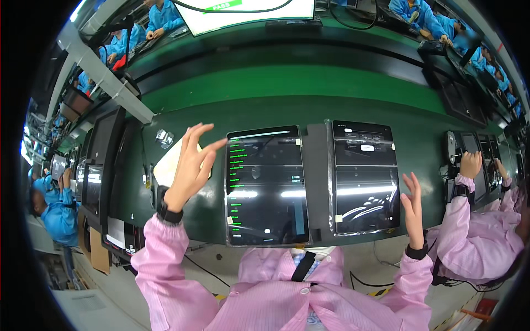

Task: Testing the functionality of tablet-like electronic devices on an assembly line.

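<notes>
**Both hands lifted off two tablets lying on the green bench**

Nearest the camera, the person's pink smock sleeves rise from the lower edge. The left hand (190,165) is raised with its fingers spread and loosely curled, holding nothing; its fingertips hover just at the upper left corner of the left tablet (266,185), and whether they touch the glass cannot be told. The right hand (412,207) stands upright with fingers open and empty, just beside the lower right corner of the right tablet (364,175), apart from it.

The two tablets lie flat, side by side in a dark fixture (317,182) at the front edge of the green bench (287,88). The left one is lit and shows a column of green lines down its left side, which suggests a check is well along on it. The right one, wrapped in a clear film, shows a darker screen with a few pale boxes near the top, so its part looks less far on. Neither is being held or moved.

Behind the left hand lies a cream sheet (168,163). To the right, a co-worker's hand (471,164) in a pink sleeve reaches another device. Farther back a large monitor (248,12) shows a green bar, and people in blue smocks work beyond.
</notes>
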Tool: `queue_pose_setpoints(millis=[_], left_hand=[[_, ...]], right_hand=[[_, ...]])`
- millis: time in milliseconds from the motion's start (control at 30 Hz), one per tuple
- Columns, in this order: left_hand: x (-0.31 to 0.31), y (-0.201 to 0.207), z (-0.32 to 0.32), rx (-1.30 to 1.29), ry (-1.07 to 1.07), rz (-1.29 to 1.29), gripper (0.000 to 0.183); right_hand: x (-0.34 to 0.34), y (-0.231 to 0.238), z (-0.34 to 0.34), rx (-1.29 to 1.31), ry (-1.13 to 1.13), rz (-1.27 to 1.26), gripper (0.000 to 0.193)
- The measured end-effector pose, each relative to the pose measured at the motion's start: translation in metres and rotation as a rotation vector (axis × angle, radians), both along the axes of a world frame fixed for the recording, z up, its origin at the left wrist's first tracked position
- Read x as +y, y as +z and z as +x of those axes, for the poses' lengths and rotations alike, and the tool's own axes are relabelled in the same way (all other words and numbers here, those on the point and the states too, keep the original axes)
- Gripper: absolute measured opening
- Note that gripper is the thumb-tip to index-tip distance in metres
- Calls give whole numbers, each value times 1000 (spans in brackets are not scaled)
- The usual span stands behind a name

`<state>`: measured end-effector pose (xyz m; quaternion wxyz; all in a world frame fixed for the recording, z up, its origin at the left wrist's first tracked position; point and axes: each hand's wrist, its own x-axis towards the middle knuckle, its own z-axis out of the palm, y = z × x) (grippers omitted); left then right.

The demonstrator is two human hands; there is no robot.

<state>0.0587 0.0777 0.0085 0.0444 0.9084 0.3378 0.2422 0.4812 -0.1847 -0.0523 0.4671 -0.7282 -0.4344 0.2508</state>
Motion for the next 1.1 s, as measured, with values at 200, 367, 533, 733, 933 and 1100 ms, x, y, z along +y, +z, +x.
queue_pose_setpoints(millis=[200, 367, 533, 733, 933, 1100], left_hand=[[34, -21, 23, 31, -15, -45, 32], [12, -22, 18, 74, -177, -212, 31], [-24, 7, 7, 49, -349, -423, 37], [33, -11, 47, 70, -189, -216, 34], [-55, 12, 38, 381, -634, -531, 23], [-106, 20, 39, 323, -583, -603, 38]], right_hand=[[3, -20, -7, 262, 30, 127, 61], [2, -23, -6, 268, 43, 133, 63], [6, -22, 7, 290, 44, 92, 65], [27, -21, 3, 241, 97, 73, 68], [-10, -21, 3, 462, 212, 68, 79], [-35, -29, -7, 540, 225, 142, 83]])
